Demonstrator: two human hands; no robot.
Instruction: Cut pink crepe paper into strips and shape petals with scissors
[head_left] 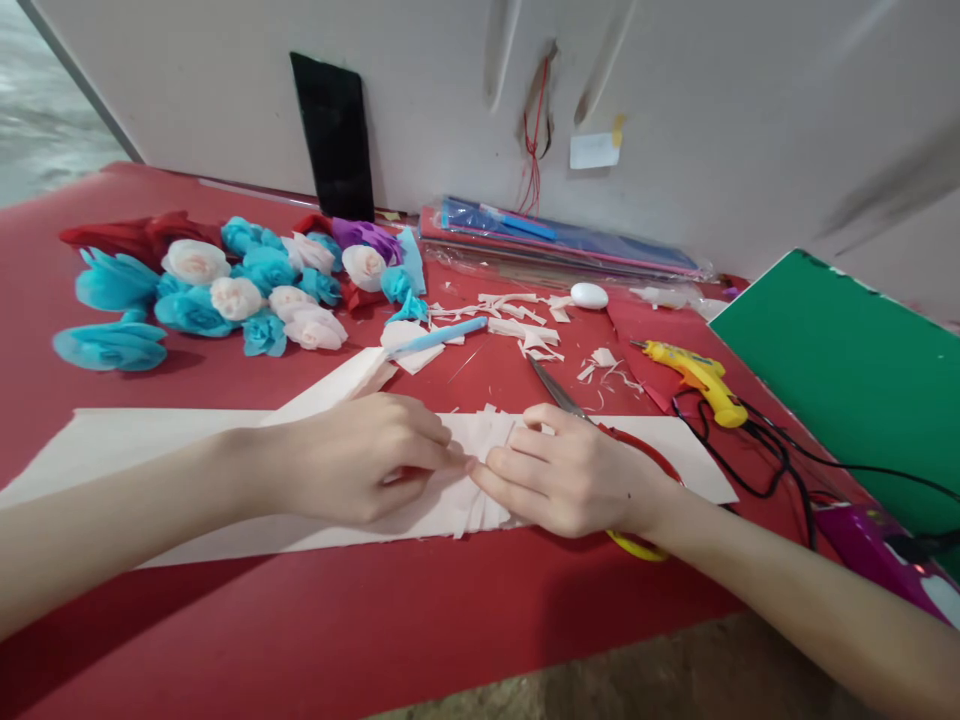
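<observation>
A long pale pink strip of crepe paper (180, 530) lies across the table under both hands. Smaller cut pieces of crepe paper (484, 432) are bunched on it between my fingers. My left hand (390, 450) has curled fingers pinching these pieces from the left; its index fingertip meets the other hand. From the right, my right hand (555, 470) presses and grips the same pieces with bent fingers. Scissors (559, 388) with red and yellow handles lie partly beneath my right hand and wrist. The fingertips' exact hold is partly hidden.
Blue, white, red and purple paper flowers (262, 270) fill the back left. A blue pen-like stick (439, 337), paper scraps (525, 320) and a white egg-shaped object (589, 296) lie beyond. A yellow glue gun (697, 380), its cord and a green board (847, 370) are right.
</observation>
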